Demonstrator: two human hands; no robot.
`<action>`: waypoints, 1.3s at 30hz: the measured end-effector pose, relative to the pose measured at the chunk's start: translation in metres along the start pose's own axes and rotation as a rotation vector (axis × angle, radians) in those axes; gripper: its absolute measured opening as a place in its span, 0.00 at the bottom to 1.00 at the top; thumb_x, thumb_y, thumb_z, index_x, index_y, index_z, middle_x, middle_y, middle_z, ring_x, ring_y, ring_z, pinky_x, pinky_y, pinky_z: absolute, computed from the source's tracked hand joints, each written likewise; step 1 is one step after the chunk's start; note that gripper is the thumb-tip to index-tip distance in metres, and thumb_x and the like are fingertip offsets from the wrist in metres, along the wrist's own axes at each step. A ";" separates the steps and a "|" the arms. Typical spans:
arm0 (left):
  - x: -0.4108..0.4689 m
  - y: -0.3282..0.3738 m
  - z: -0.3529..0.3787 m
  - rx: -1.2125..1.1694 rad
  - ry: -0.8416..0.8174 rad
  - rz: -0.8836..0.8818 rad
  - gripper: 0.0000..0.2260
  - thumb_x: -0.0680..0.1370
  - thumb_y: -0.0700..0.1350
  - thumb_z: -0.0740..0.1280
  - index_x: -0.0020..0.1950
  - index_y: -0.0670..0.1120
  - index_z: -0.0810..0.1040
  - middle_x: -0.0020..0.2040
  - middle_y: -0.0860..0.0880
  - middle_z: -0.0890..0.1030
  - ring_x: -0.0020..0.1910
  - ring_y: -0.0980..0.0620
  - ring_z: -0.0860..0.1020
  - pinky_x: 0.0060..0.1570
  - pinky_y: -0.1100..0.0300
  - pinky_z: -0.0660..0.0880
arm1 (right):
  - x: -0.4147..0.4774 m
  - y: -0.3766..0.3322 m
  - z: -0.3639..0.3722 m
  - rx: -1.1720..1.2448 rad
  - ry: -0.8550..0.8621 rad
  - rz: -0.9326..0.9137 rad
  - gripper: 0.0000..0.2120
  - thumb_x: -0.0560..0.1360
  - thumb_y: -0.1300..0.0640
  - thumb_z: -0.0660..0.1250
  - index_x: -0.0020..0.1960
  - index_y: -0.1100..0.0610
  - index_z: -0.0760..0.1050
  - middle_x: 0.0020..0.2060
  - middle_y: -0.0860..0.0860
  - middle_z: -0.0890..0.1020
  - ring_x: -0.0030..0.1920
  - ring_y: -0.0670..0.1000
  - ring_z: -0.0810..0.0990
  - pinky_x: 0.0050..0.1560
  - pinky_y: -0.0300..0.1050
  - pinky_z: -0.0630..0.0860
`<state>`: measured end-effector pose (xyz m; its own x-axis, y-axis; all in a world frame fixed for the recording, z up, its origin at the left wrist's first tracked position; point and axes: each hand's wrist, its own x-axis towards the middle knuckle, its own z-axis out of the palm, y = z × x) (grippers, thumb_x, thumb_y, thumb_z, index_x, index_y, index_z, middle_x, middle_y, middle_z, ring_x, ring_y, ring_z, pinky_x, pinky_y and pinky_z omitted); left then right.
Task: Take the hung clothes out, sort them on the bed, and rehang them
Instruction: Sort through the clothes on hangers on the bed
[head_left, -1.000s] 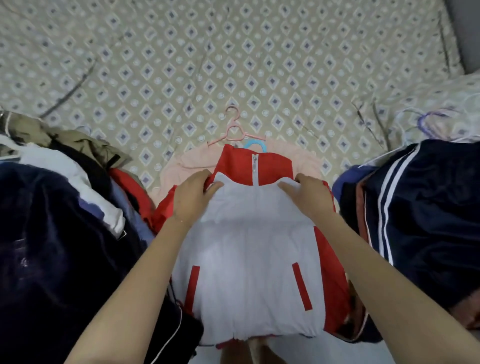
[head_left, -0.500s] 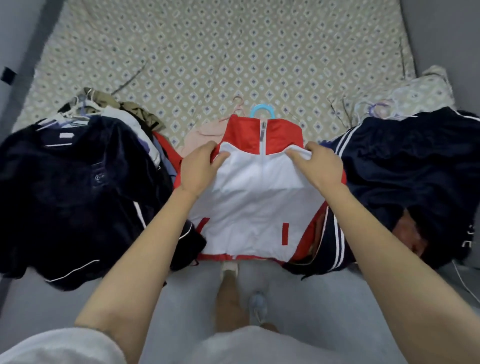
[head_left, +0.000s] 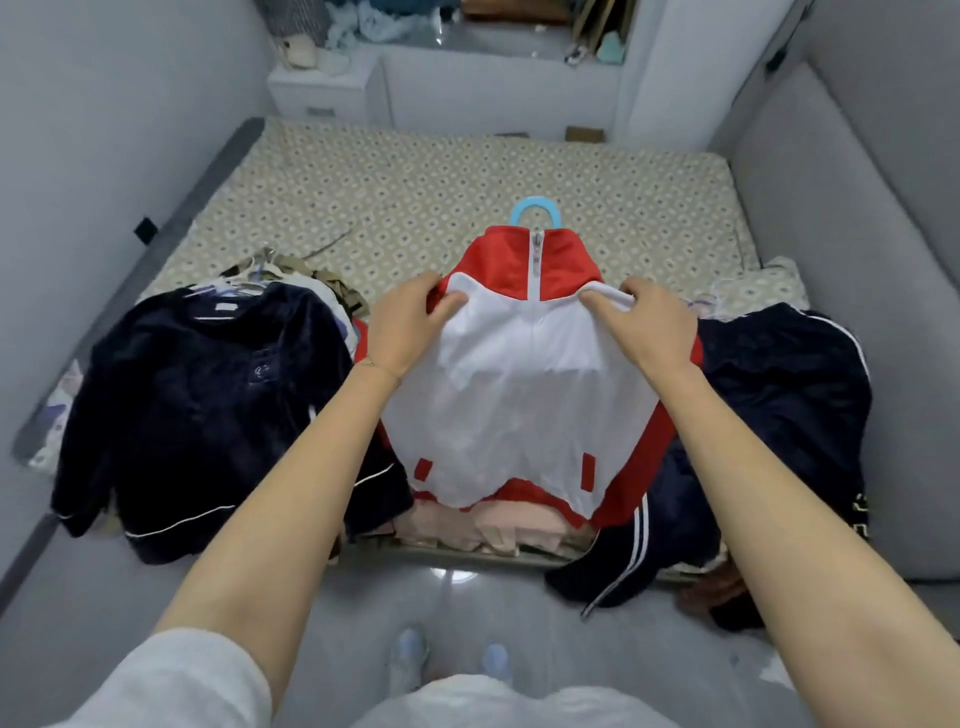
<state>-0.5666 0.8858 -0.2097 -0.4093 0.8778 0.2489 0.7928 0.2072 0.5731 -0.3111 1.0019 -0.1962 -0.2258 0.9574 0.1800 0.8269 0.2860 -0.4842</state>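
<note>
Two hands at frame centre, left hand (head_left: 410, 322) and right hand (head_left: 649, 325) fingers pinching red-and-white jacket (head_left: 519, 395) shoulders, blue hanger (head_left: 535, 210) above, bed (head_left: 415, 192) behind

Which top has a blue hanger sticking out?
The red and white jacket in the middle: a blue hanger hook pokes above its collar. The navy top left and striped navy pile right show none.
</note>
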 end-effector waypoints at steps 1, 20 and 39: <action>-0.003 0.002 -0.009 0.001 0.016 0.005 0.16 0.79 0.55 0.67 0.44 0.42 0.74 0.37 0.47 0.77 0.38 0.46 0.73 0.36 0.51 0.63 | -0.003 -0.006 -0.005 0.013 0.013 -0.011 0.28 0.72 0.32 0.65 0.34 0.56 0.64 0.28 0.53 0.73 0.32 0.56 0.74 0.31 0.49 0.63; -0.076 -0.069 -0.242 0.030 0.361 0.192 0.12 0.79 0.53 0.68 0.48 0.45 0.79 0.41 0.47 0.81 0.41 0.46 0.76 0.38 0.53 0.67 | -0.099 -0.220 -0.038 0.093 0.234 -0.311 0.18 0.75 0.37 0.63 0.47 0.53 0.76 0.40 0.54 0.82 0.43 0.60 0.79 0.40 0.50 0.70; -0.133 -0.279 -0.387 0.168 0.405 0.037 0.20 0.79 0.58 0.62 0.48 0.40 0.78 0.41 0.44 0.80 0.41 0.45 0.76 0.37 0.53 0.69 | -0.175 -0.437 0.090 0.130 -0.039 -0.476 0.16 0.77 0.40 0.63 0.43 0.53 0.73 0.39 0.53 0.81 0.43 0.59 0.79 0.37 0.48 0.64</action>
<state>-0.9080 0.5442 -0.1010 -0.4968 0.6530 0.5717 0.8590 0.2761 0.4312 -0.6790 0.7129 -0.0931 -0.5841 0.7192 0.3763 0.5565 0.6923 -0.4594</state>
